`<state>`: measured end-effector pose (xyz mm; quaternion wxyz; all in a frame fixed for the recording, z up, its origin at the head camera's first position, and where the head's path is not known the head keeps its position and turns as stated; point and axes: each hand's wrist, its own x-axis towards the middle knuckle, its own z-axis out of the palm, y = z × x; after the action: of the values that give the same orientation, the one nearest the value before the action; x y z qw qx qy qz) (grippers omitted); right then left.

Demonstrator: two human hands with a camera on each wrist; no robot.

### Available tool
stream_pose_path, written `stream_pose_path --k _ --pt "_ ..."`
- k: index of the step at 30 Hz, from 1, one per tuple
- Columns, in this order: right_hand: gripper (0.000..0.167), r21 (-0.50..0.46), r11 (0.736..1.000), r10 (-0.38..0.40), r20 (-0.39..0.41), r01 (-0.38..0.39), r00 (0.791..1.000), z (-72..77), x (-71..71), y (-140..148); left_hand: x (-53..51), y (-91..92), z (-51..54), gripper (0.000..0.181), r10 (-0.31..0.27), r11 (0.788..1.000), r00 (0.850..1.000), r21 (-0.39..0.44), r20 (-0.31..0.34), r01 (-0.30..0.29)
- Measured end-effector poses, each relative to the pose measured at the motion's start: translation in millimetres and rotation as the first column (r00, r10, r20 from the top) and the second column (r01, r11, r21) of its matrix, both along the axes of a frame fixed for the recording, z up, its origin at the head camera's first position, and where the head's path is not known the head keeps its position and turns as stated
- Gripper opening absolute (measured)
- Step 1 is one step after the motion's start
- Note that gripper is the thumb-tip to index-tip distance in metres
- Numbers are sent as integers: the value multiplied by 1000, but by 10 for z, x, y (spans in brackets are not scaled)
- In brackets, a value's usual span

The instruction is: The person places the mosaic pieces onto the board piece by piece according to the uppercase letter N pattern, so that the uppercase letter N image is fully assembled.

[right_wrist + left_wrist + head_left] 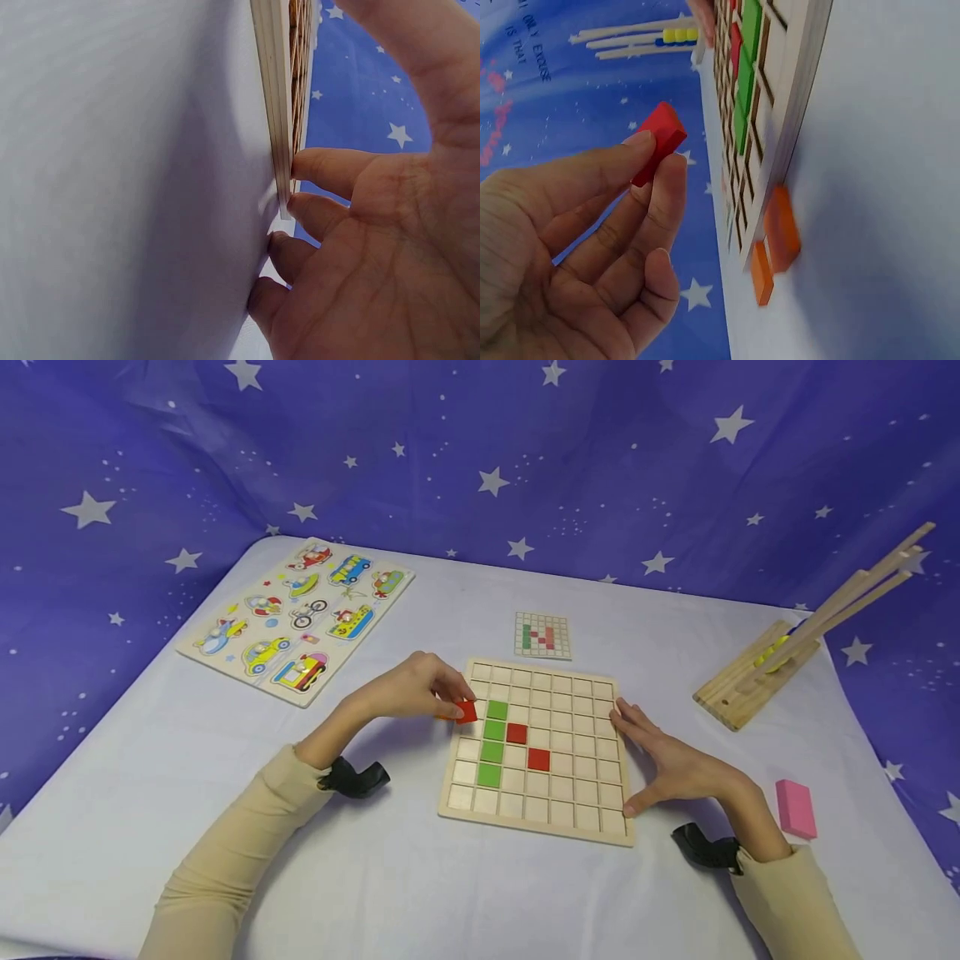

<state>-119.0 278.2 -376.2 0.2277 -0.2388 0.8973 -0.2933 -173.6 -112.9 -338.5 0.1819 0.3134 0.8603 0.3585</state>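
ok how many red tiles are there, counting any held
3: one red tile pinched in the left hand, a second on the grid board beside the green tiles, a third diagonally below that in the head view. More could be hidden.

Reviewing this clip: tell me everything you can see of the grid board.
The grid board is pale, wooden-looking and roughly square, with a rim and dark lines dividing its cells. It lies flat on the white cloth. Four green tiles fill part of its second column from the left; two red tiles step diagonally down to their right. The right hand touches its right edge. Orange tiles lie close by its left edge.
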Motion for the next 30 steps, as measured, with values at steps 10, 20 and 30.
stream_pose_path --k 10,20,30 --pt "132 4 1000 -4 9 4 1000 3 0 -29 60 399 -84 23 -108 994 994 -27 23 108" --pt "130 11 1000 -9 11 9 1000 33 21 -13 175 885 -30 20 -168 986 983 33 78 166" --pt "130 14 1000 -4 12 4 1000 31 13 -13 282 1167 -140 16 -224 974 964 56 141 218"
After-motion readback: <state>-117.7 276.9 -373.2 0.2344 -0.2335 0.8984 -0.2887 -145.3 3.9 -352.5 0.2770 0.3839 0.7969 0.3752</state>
